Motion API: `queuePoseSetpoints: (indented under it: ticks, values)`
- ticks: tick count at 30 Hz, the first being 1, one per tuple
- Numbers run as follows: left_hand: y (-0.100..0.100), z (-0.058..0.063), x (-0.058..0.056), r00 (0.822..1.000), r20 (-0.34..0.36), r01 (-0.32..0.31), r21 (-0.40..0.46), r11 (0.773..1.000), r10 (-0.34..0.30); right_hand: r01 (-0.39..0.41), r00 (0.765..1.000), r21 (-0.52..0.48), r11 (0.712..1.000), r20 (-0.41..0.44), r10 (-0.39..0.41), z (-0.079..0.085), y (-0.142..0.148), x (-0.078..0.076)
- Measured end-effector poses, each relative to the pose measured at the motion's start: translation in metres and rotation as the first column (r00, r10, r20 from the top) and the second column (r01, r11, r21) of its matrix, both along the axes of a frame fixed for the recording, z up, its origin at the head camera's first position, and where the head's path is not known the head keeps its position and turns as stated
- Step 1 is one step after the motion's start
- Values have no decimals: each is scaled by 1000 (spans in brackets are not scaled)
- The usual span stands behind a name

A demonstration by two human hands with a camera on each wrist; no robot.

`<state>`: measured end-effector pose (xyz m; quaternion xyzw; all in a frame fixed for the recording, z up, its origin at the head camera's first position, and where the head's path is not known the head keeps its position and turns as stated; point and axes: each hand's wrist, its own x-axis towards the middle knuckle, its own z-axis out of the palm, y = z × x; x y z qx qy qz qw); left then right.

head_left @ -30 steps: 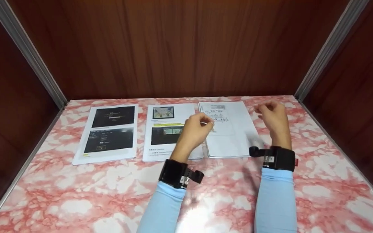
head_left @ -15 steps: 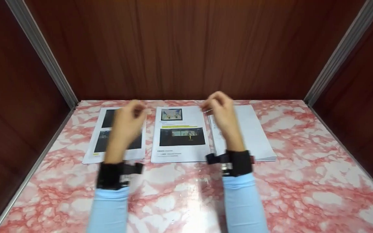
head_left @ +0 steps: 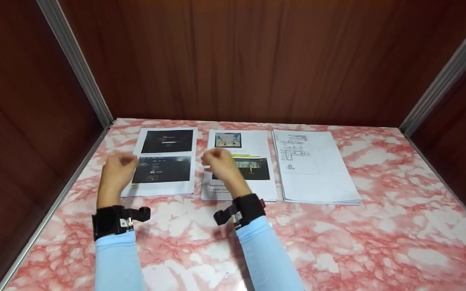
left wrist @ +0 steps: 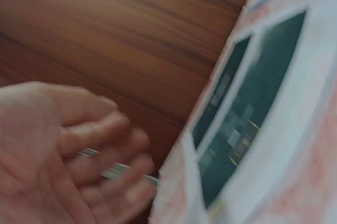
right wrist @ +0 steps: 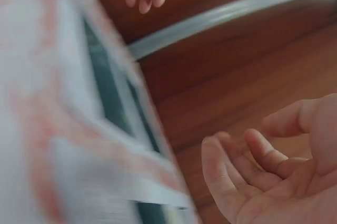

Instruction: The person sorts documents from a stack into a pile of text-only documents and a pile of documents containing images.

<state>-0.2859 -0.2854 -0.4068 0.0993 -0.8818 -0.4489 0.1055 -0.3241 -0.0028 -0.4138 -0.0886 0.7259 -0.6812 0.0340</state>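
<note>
Three stacks of printed paper lie in a row in the head view. My left hand [head_left: 115, 174] hovers by the left edge of the left stack [head_left: 166, 141], which carries two dark pictures. Its fingers [left wrist: 105, 129] are loosely bent with nothing between them in the left wrist view. Over the left side of the middle stack [head_left: 253, 190], partly covering its print, is my right hand [head_left: 224, 167]. The right wrist view shows that hand's palm [right wrist: 284, 187] empty, fingers softly curved. Farther right, the right stack [head_left: 322, 178] bears small line drawings.
The papers sit on a red-and-white marbled table [head_left: 378, 238]. A dark wood panel [head_left: 249, 60] rises behind it, with side panels and metal posts [head_left: 81, 64] at the corners. Both wrists wear black camera straps [head_left: 109, 221] over light blue sleeves [head_left: 117, 262].
Both hands have swept left: the left from the middle stack to the left stack's edge, the right from beside the right stack to the middle one. The head view has shifted slightly.
</note>
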Motion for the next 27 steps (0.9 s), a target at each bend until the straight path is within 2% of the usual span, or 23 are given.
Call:
queuePoseSetpoints:
  ticks: [2,5,8,10,18,23,27]
  values:
    - [-5,-9,0,997,82,-8,8,1000,7,-15,999,38,999,39,13,-11,-7,0]
    - [-11,-16,2,983,183,-27,27,999,21,-37,996,114,993,80,28,-22,-16,3]
    - [-13,-19,4,969,245,-40,42,998,28,-35,995,166,986,99,18,-27,-23,6]
    - [-14,-19,5,963,269,-46,66,997,26,-35,992,142,989,126,17,-27,-26,7]
    - [-13,-13,3,964,264,-71,165,984,25,-34,973,-25,999,226,39,-26,-35,7]
    - [-15,-15,5,967,255,-56,158,986,14,8,951,-82,997,307,18,-21,-41,14]
    - [-16,-17,7,968,251,-53,141,989,16,-1,926,-233,972,366,89,-19,-44,16]
